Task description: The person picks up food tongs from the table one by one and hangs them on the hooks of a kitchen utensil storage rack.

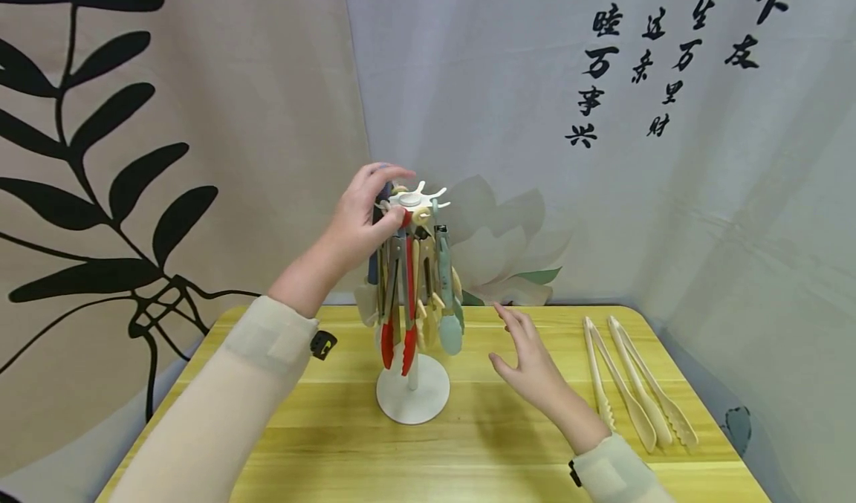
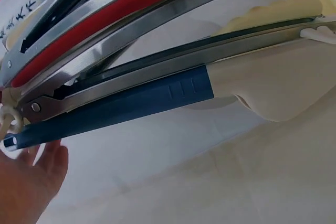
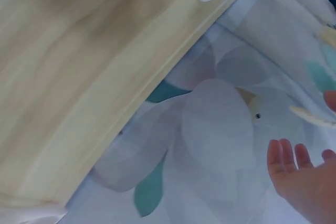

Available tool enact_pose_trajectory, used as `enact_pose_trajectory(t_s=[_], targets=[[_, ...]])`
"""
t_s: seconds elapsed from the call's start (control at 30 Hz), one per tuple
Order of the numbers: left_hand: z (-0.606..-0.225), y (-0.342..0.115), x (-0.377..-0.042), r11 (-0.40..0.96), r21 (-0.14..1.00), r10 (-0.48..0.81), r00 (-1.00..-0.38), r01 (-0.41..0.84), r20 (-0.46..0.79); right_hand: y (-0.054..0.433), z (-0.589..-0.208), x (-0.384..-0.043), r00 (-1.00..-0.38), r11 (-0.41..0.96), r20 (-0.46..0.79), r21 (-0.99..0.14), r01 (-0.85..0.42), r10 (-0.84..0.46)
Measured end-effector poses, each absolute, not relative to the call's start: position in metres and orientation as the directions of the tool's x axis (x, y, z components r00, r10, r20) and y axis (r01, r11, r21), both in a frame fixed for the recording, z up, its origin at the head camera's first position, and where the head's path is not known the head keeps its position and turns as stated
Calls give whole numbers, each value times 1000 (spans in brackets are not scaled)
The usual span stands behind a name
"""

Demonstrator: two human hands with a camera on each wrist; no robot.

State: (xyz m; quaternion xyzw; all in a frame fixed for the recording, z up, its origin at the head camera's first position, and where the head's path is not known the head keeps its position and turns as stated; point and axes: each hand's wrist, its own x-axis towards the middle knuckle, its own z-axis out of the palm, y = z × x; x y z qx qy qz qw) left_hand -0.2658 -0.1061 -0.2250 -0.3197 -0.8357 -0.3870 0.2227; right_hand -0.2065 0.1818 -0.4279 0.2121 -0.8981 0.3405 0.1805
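Note:
A white stand (image 1: 412, 399) with a hooked top holds several hanging tongs. My left hand (image 1: 364, 217) is up at that top, index finger reaching over the hooks and thumb across the front beside red-tipped tongs (image 1: 409, 347). In the left wrist view, the fingertips of my left hand (image 2: 39, 174) are beside the upper end of tongs with dark blue grips (image 2: 142, 98). Tongs with red-edged metal arms (image 2: 105, 30) hang next to them. My right hand (image 1: 531, 362) hovers right of the stand, fingers spread and holding nothing.
Two pairs of cream tongs (image 1: 652, 384) lie side by side at the right of the wooden table (image 1: 321, 429). A printed cloth (image 1: 468, 117) hangs behind the table. Pale blue-green tongs (image 1: 450, 332) hang on the stand's right side.

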Motion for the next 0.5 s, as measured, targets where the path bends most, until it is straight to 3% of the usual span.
enact_pose_trajectory(t_s=[0.2,0.5], targets=[[-227,-106,-257,592,464,268,-704,659,658,208,-440,-204,-916,781,351,-509,-361,-194],[-224,-90,-238,740,520,53,-808,426,587,257,-453,-213,-987,895,155,-432,-111,-48]])
